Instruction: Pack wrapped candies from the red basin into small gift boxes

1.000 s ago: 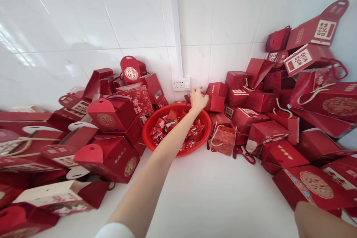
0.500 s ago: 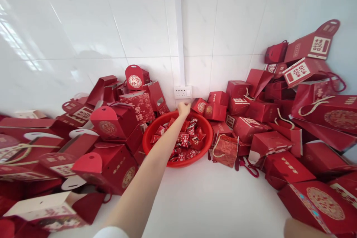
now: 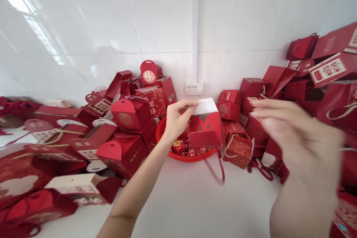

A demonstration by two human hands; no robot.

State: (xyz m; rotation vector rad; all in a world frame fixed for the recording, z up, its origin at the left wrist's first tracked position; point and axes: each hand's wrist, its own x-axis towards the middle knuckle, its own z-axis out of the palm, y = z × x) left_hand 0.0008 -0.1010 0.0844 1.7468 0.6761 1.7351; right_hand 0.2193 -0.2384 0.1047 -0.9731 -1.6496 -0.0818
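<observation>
My left hand (image 3: 178,117) pinches the white inner flap of an opened red box (image 3: 205,137), which hangs over the red basin (image 3: 182,158). Two rounded red flaps show inside the box, and a dark red cord dangles from its right side. Red wrapped packets (image 3: 180,145) lie in the basin, partly hidden by the box. To the right, my right hand (image 3: 290,130) is raised and blurred, its fingers stretched out, with nothing seen between them.
Piles of red gift boxes (image 3: 129,115) cover the left side of the white table (image 3: 195,200). More red boxes (image 3: 228,104) and bags are stacked at the right. A wall socket (image 3: 194,88) sits behind the basin on the tiled wall.
My left hand has drawn back from the basin's far rim and now holds an opened box. My right hand has risen into view from the lower right edge. The view has shifted left.
</observation>
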